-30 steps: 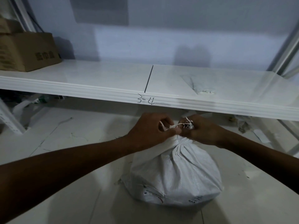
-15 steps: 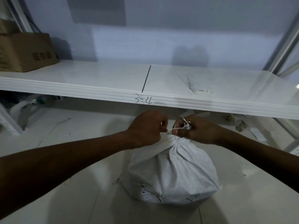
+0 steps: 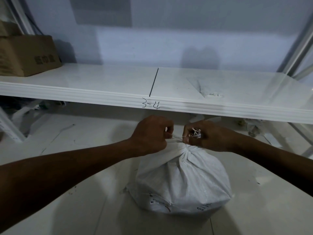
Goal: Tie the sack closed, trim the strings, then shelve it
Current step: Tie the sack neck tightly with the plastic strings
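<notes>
Under white shelf edge [image 3: 84, 93] marked "3-4", left hand [image 3: 150, 134], right hand [image 3: 210, 137] pinch white string [image 3: 196, 133] on white woven sack [image 3: 184, 180].

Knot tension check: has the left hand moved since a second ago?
Yes: left hand drew leftward, toward the handwritten black 3-4 mark on the white shelf edge.
</notes>
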